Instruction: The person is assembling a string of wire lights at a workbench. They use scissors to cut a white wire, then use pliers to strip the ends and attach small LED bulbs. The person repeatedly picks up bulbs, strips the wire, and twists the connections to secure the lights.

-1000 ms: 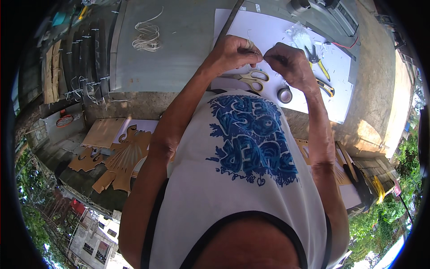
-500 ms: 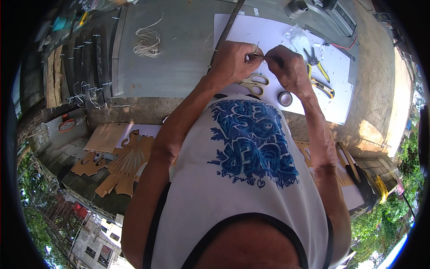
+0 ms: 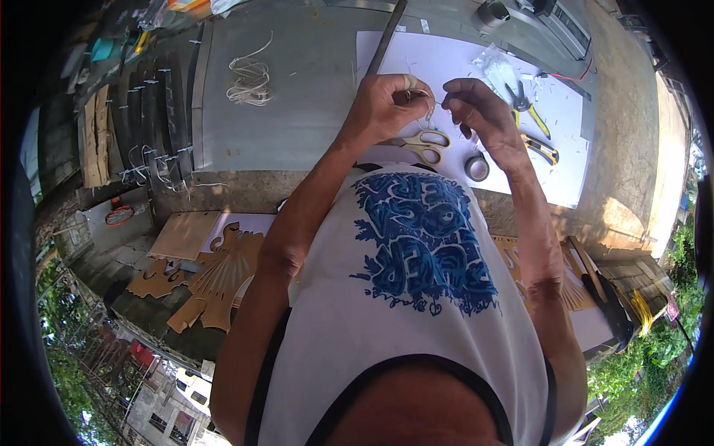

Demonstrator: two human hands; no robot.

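Above the white sheet, my left hand is closed in a pinch on a thin pale wire, part of which hangs in a small loop below the fingers. My right hand is close beside it, thumb and forefinger at the wire's other end, the remaining fingers loosely bent. A dark narrow strip runs from the far edge down to my left hand; whether the hand grips it is hidden. Scissors with beige handles lie just under the hands. Nearby is a roll of dark tape.
Right of my hands lie yellow-black pliers, a yellow utility knife and a clear plastic bag. A coil of pale wire rests on the grey tabletop. Dark strips lie farther left; cut-out brown panels sit behind.
My right hand's fingers have loosened and spread, and it has shifted slightly away from my left hand. A loop of the wire now shows below the left fingers.
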